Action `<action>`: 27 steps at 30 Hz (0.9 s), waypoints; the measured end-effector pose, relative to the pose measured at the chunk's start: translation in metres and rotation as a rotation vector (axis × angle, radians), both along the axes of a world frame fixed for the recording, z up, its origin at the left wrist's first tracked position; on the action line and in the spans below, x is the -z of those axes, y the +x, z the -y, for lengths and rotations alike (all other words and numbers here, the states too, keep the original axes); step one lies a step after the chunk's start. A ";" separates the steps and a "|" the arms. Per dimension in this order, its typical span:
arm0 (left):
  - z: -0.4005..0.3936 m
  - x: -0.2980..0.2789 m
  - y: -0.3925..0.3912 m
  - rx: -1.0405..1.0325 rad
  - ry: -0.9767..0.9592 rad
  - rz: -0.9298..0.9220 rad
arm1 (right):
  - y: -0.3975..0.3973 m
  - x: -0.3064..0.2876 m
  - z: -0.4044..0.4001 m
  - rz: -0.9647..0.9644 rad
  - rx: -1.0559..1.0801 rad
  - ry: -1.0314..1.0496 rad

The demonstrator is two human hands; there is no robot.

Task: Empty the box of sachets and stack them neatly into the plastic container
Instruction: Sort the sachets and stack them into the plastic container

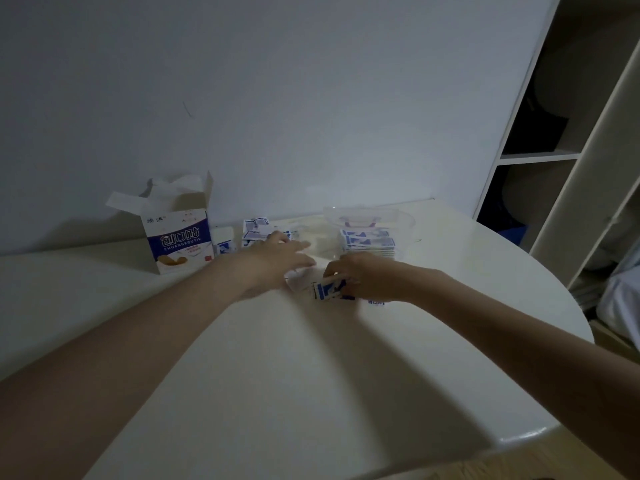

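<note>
An opened white-and-purple box (180, 239) stands upright at the back left of the white table (277, 368), flaps up. Loose blue-and-white sachets (254, 230) lie in a heap beside it. A clear plastic container (401, 223) at the back holds a neat stack of sachets (369, 242). My right hand (363, 275) pinches a few sachets (329, 289) just in front of the container. My left hand (277, 259), blurred, reaches forward with fingers stretched out over the loose heap and holds nothing that I can see. One sachet (376, 301) lies under my right wrist.
A grey wall rises directly behind the table. An open shelf unit (554, 154) stands to the right, with pale bedding (620, 292) below it. The table's rounded edge curves along the right and front.
</note>
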State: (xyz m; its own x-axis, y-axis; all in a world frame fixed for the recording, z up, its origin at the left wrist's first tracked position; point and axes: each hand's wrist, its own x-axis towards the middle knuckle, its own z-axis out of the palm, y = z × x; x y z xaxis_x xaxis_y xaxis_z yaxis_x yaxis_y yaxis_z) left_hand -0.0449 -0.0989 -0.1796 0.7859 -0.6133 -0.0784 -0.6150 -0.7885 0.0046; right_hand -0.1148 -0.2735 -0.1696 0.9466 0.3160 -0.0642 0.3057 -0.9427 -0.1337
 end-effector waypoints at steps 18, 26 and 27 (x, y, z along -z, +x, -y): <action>0.009 -0.019 -0.014 -0.177 -1.030 -0.611 | 0.011 -0.006 0.006 0.049 0.328 0.993; 0.004 -0.020 -0.020 -0.300 -1.115 -0.505 | -0.001 -0.017 0.002 -0.130 0.201 0.821; 0.006 -0.021 -0.022 -0.291 -1.092 -0.507 | -0.001 -0.015 -0.001 -0.125 0.202 0.796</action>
